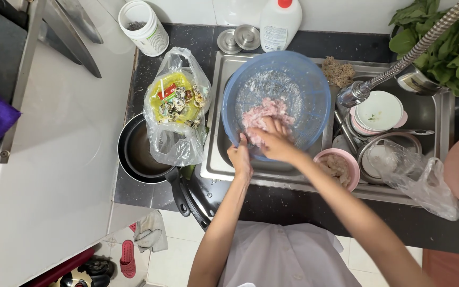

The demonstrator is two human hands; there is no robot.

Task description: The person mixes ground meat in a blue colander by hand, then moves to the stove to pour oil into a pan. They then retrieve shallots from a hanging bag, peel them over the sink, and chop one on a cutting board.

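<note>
A blue plastic colander sits tilted over the steel sink. Inside it lies a lump of pink minced meat, with white specks stuck on the colander's wall. My left hand grips the colander's near rim. My right hand reaches over the rim, fingers pressed into the meat. A small pink bowl holding beige food stands just right of the colander.
A clear plastic bag of scraps rests on a black frying pan to the left. A flexible metal tap hangs over stacked bowls. Leafy greens, a white jug, a white jar and a crumpled bag surround the sink.
</note>
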